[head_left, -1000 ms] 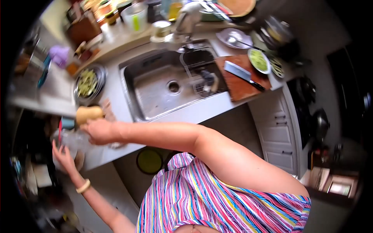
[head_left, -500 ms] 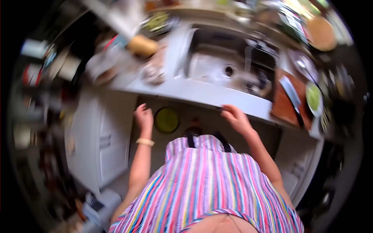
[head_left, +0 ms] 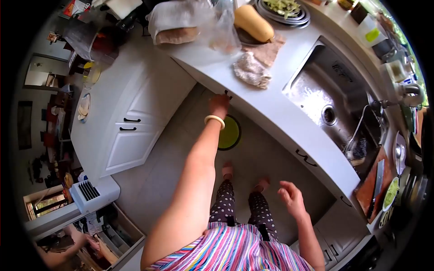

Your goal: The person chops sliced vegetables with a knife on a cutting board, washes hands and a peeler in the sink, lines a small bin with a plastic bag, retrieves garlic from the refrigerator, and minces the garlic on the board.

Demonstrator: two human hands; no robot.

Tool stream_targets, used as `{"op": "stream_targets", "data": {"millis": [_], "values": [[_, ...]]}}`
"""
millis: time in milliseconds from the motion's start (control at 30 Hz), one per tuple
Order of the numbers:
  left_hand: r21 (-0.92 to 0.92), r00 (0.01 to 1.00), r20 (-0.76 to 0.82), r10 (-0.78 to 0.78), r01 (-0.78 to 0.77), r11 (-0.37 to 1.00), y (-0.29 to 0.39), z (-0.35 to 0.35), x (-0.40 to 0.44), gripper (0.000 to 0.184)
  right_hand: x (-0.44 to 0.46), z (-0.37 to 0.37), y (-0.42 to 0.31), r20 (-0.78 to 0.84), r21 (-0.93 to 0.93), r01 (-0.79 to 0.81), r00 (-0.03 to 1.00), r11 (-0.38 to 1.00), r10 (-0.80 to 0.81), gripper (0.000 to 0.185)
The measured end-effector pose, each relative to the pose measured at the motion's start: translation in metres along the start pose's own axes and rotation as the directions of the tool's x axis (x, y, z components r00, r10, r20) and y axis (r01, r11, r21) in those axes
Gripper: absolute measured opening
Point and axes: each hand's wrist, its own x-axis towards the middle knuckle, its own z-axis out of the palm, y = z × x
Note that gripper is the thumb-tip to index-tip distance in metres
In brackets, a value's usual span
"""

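My left hand (head_left: 219, 105), with a pale bangle on its wrist, reaches under the counter's front edge. Its fingers are closed at a black handle (head_left: 228, 95), partly hiding it. Lower right, my right hand (head_left: 293, 198) hangs over the floor, holding nothing, its fingers loosely bent and apart. Beneath the left hand, a round green object with a dark rim (head_left: 230, 133) lies on the floor. On the counter above are a wrinkled cloth (head_left: 253, 71), a yellow squash (head_left: 253, 23) and plastic bags (head_left: 181, 20).
A metal sink (head_left: 312, 90) is set into the counter at right. Beyond it, a knife (head_left: 379, 178) lies on a brown board (head_left: 365, 192) beside a bowl of green shreds (head_left: 391, 194). White cabinets (head_left: 135, 144) stand at left. A bowl of cut greens (head_left: 282, 7) sits at the top.
The view has swung left and down. My left hand has gone from the bags, through the space before the counter, to the handle. My right hand has left the squash and hangs lower.
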Motion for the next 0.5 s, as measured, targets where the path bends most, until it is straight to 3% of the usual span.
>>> {"op": "stream_targets", "data": {"millis": [33, 67, 133, 233, 267, 333, 500], "values": [[0.044, 0.995, -0.082, 0.049, -0.046, 0.998, 0.002, 0.028, -0.01, 0.018, 0.015, 0.011, -0.003, 0.006, -0.011, 0.016, 1.0, 1.0, -0.016, 0.029], [-0.019, 0.999, -0.019, 0.031, -0.032, 0.999, 0.009, 0.026, -0.029, 0.02, 0.034, 0.022, -0.009, 0.019, -0.014, 0.055, 0.998, 0.998, -0.055, 0.029], [-0.369, 0.899, -0.43, -0.081, -0.093, 0.925, 0.003, 0.057, -0.033, 0.021, 0.079, 0.047, -0.022, 0.012, -0.023, 0.107, 0.994, 0.994, -0.107, 0.028], [-0.777, 0.877, -0.431, -0.211, -0.243, 0.58, 0.0, 0.038, -0.005, 0.03, 0.129, 0.086, -0.049, -0.017, -0.036, 0.204, 0.979, 0.978, -0.205, 0.028], [-0.863, 0.942, -0.276, -0.19, -0.155, 0.481, -0.004, 0.027, 0.004, 0.027, 0.14, 0.097, -0.058, -0.019, -0.036, 0.204, 0.979, 0.978, -0.205, 0.028], [-0.71, 0.936, -0.333, -0.117, -0.167, 0.684, -0.013, 0.038, 0.021, 0.022, 0.157, 0.115, -0.078, -0.034, -0.031, 0.207, 0.978, 0.978, -0.208, 0.028], [-0.737, 0.942, -0.327, -0.069, -0.209, 0.643, -0.054, 0.069, -0.013, 0.022, 0.202, 0.145, -0.092, -0.109, -0.118, 0.32, 0.937, 0.94, -0.332, 0.027]]}}
